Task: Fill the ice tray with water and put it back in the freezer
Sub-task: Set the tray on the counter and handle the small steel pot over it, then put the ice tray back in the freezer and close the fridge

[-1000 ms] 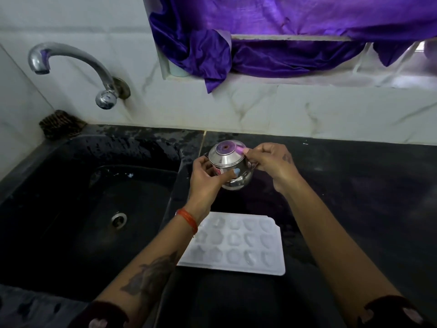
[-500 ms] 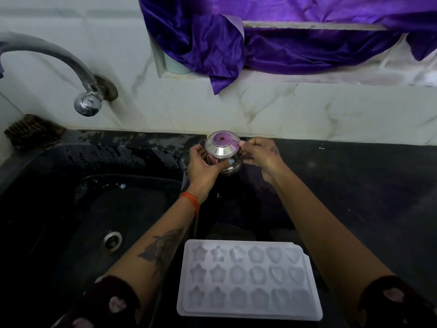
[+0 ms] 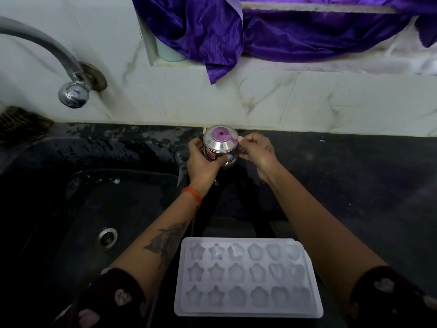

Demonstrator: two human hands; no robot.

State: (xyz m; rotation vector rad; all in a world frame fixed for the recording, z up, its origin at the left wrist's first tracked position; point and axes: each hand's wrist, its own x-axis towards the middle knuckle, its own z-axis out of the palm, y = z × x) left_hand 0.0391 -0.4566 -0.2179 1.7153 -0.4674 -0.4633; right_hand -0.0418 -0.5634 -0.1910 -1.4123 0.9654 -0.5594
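A white ice tray with star, flower and heart moulds lies flat on the black counter near me, between my forearms. Far back, close to the wall, a small steel pot with a conical lid stands on the counter. My left hand grips the pot's body from the left. My right hand pinches the edge of the lid on the right. The freezer is out of view.
A black sink with a metal drain lies to the left, below a steel tap on the marble wall. A purple cloth hangs from the window ledge. The dark counter stretches to the right.
The view has tilted down, so the ice tray sits lower and closer in frame. Both hands have carried the pot back toward the wall and still hold it.
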